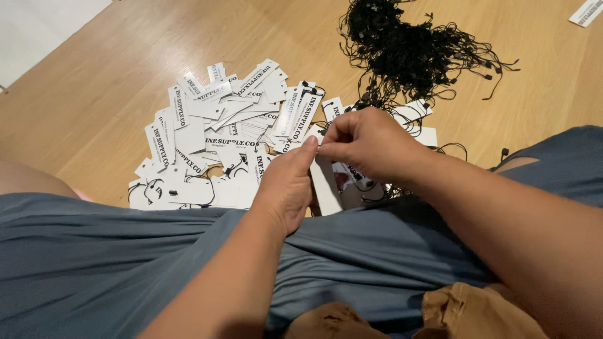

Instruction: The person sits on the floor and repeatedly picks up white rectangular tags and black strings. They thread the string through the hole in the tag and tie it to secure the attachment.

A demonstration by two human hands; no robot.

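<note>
- The left hand (pixel 286 188) pinches 1 white card hang tag (pixel 326 185) by its upper edge, thumb and fingers closed on it; the tag hangs over the person's lap, just in front of the pile.
- The right hand (pixel 370 144) meets it from the other side, fingertips pressed together at the tag's top end. They seem to pinch a thin black string loop there, but it is too small to be sure.
- A loose pile of white tags (pixel 220 132) lies on the wooden floor (pixel 94 81) just beyond the hands; several already carry black loops.
- A tangled heap of black string fasteners (pixel 402 50) sits further out, to the right of the pile and near the right hand.
- 1 stray white tag (pixel 587 12) lies well apart at the top right corner.
- Grey-blue fabric (pixel 125 263) covers the lap, with a brown cloth (pixel 477 314) bunched at the bottom.
- Risks, as I judge them: the string could slip from the fingertips, since it is fine and the grip is narrow; the tag could bend or tear at its hole if pulled askew; a strand drawn from the heap could drag others along, because they are knotted together.
</note>
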